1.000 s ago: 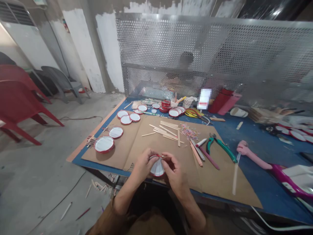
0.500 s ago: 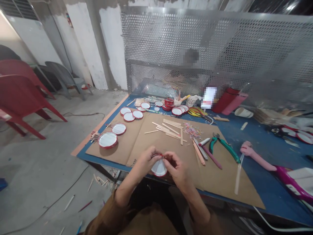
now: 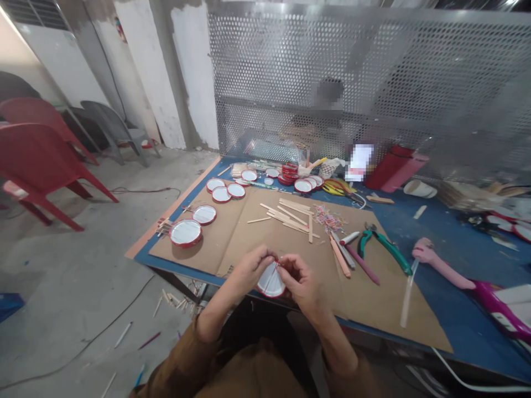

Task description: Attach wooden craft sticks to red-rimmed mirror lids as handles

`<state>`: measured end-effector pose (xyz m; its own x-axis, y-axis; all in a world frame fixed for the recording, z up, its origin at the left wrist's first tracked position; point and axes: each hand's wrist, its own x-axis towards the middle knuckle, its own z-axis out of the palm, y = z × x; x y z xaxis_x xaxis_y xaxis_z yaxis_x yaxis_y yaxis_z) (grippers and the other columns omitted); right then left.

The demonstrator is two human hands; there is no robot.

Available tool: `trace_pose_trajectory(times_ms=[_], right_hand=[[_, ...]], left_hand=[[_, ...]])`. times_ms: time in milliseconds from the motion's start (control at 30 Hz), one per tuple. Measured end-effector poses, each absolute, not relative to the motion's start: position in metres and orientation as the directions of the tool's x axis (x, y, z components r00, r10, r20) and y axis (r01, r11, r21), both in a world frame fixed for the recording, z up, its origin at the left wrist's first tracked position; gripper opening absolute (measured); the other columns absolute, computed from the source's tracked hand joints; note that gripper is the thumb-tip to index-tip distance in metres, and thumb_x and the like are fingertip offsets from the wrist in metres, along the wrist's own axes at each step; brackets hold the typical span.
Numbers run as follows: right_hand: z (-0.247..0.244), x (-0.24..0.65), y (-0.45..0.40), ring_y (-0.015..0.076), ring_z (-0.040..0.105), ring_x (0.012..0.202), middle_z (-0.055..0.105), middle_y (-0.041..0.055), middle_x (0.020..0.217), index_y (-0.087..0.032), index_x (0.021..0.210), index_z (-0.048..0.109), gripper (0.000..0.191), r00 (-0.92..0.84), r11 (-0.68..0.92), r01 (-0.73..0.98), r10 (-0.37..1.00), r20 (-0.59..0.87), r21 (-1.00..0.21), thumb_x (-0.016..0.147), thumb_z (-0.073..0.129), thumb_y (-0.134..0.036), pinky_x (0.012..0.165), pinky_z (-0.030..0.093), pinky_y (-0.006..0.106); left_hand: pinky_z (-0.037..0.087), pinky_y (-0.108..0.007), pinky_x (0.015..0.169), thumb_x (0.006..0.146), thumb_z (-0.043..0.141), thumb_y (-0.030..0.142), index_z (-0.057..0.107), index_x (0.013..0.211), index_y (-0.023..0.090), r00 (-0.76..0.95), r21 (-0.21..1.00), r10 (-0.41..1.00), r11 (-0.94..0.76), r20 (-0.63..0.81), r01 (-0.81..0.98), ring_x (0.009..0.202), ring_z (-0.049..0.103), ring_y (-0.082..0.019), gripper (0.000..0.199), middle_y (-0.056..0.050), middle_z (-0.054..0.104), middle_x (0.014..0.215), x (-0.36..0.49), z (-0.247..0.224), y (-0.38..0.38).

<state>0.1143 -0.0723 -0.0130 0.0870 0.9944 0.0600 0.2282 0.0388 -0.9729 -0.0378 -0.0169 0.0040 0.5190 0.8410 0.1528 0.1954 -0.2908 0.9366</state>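
Observation:
At the near edge of the table, a round white lid with a red rim (image 3: 270, 283) is held tilted between my hands. Thin strands run across its face and meet at the top of the rim. My left hand (image 3: 251, 267) is closed on the upper left of the lid. The fingertips of my right hand (image 3: 302, 281) pinch at the upper right rim, where the strands come together. What exactly lies under the fingertips is hidden. Just beyond, flat wooden sticks (image 3: 286, 215) lie on a cardboard sheet (image 3: 244, 235), beside a pile of colourful small bands or threads (image 3: 328, 219).
Similar red-rimmed lids (image 3: 186, 232) lie to the left, some with sticks attached. Green-handled cutters (image 3: 385, 249), pens (image 3: 360, 264) and a pink-and-purple glue gun (image 3: 448, 271) lie right. A perforated metal panel (image 3: 265, 66) stands behind the blue table (image 3: 460, 326).
The lid has turned slightly in my hands, so its strands now slant, and my fingertips have shifted at its top rim. The whole view has tilted a little.

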Motion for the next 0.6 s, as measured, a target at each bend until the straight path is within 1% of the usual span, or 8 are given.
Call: trace_pose_trajectory(times_ms=[167, 300, 400, 467, 600], right_hand=[[-0.0144, 0.1129, -0.0714, 0.0106, 0.049, 0.055, 0.055, -0.0029, 0.066, -0.02, 0.087, 0.057, 0.024, 0.101, 0.034, 0.222, 0.993, 0.057, -0.974, 0.083, 0.057, -0.044, 0.049, 0.039, 0.021], [-0.016, 0.1118, -0.0709, 0.0113, 0.049, 0.058, 0.056, -0.0015, 0.067, -0.019, 0.083, 0.056, 0.025, 0.129, 0.05, 0.227, 0.988, 0.081, -0.973, 0.082, 0.059, -0.044, 0.053, 0.04, 0.022], [-0.0157, 0.1104, -0.0714, 0.0116, 0.05, 0.059, 0.055, -0.0018, 0.068, -0.02, 0.088, 0.055, 0.024, 0.156, 0.061, 0.202, 0.983, 0.094, -0.978, 0.081, 0.059, -0.043, 0.054, 0.041, 0.022], [-0.0142, 0.1099, -0.0718, 0.0118, 0.051, 0.06, 0.056, -0.0015, 0.07, -0.02, 0.09, 0.055, 0.024, 0.143, 0.063, 0.195, 0.985, 0.092, -0.979, 0.082, 0.059, -0.043, 0.055, 0.041, 0.022], [-0.0113, 0.111, -0.0721, 0.0118, 0.051, 0.06, 0.056, -0.0011, 0.069, -0.02, 0.083, 0.055, 0.024, 0.11, 0.05, 0.203, 0.991, 0.073, -0.978, 0.082, 0.058, -0.044, 0.055, 0.041, 0.022]], left_hand=[[0.043, -0.024, 0.07, 0.087, 0.04, 0.028, 0.058, 0.087, 0.017, 0.53, 0.931, 0.833, -0.305, 0.158, 0.202, 0.074, 0.054, -0.013, 0.022, -0.002, 0.061, 0.08, -0.0382, 0.0022, -0.0162], [0.044, -0.024, 0.069, 0.087, 0.04, 0.028, 0.059, 0.087, 0.017, 0.518, 0.932, 0.841, -0.3, 0.158, 0.203, 0.074, 0.054, -0.014, 0.021, -0.002, 0.061, 0.08, -0.0374, 0.0016, -0.016], [0.044, -0.024, 0.07, 0.087, 0.041, 0.027, 0.059, 0.087, 0.017, 0.514, 0.936, 0.844, -0.289, 0.151, 0.2, 0.074, 0.054, -0.014, 0.021, -0.002, 0.062, 0.08, -0.037, 0.0026, -0.0162], [0.043, -0.024, 0.071, 0.087, 0.041, 0.028, 0.058, 0.087, 0.017, 0.513, 0.937, 0.847, -0.283, 0.143, 0.206, 0.075, 0.054, -0.014, 0.02, -0.002, 0.062, 0.081, -0.0369, 0.0034, -0.0165], [0.043, -0.024, 0.071, 0.087, 0.041, 0.027, 0.057, 0.085, 0.017, 0.513, 0.942, 0.848, -0.272, 0.136, 0.199, 0.075, 0.054, -0.014, 0.02, -0.002, 0.061, 0.08, -0.0365, 0.0042, -0.0168]])
